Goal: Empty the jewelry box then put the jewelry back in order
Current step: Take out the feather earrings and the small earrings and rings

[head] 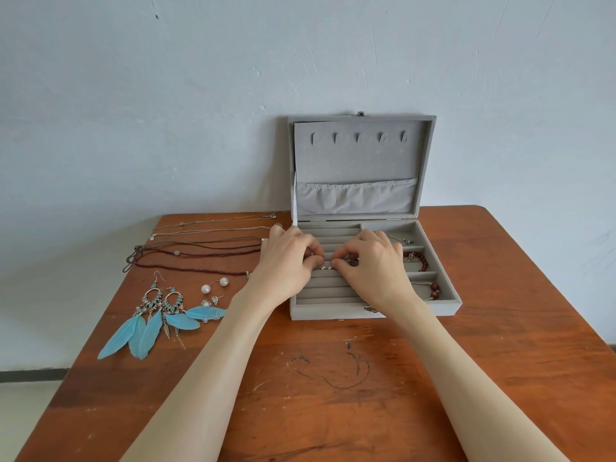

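Note:
The grey velvet jewelry box (333,313) stands open on the wooden table (333,378), its lid (360,161) leaning against the wall. Both my hands are over the ring rolls on the box's left side. My left hand (290,258) and my right hand (373,265) have curled fingers that meet fingertip to fingertip, pinching small silver pieces (325,267) set in a roll slot. Exactly what each finger grips is hidden. The right compartments hold a thin chain (400,240), a brown bead bracelet (418,258) and another beaded bracelet (435,290).
To the left of the box, several necklaces (200,251) are laid out in rows on the table. Below them lie blue feather earrings (150,321), two pearl studs (215,285) and small silver studs (210,302). The table's left edge runs close to the feathers.

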